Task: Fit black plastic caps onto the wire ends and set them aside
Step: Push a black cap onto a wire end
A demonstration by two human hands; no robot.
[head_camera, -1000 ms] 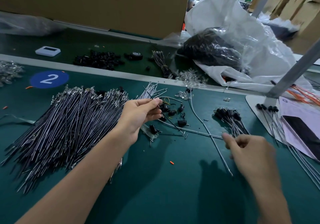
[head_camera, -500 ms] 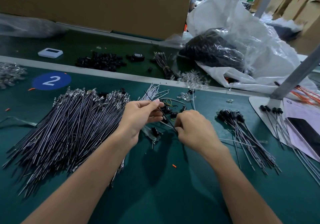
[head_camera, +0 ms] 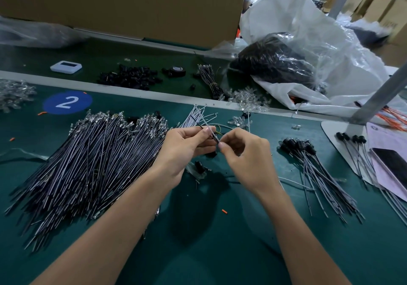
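**Barely made a dent in this pile, lol**

The huge heap of uncapped wires (head_camera: pixel 88 159) on the left dwarfs the small capped bundle (head_camera: pixel 312 165) set aside on the right, so I'd guess most is left. Left hand (head_camera: pixel 187 150) pinches one wire (head_camera: pixel 211 135). Right hand (head_camera: pixel 244 154) has its fingertips clamped on the wire's end; any cap there is hidden. A loose black cap (head_camera: pixel 199 165) lies just below.

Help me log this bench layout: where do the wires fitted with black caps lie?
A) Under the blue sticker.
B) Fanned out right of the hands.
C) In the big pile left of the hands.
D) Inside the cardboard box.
B: the capped wires lie on the mat right of the right hand; the big pile by the left hand has clear tips. Both hands pinch a wire.
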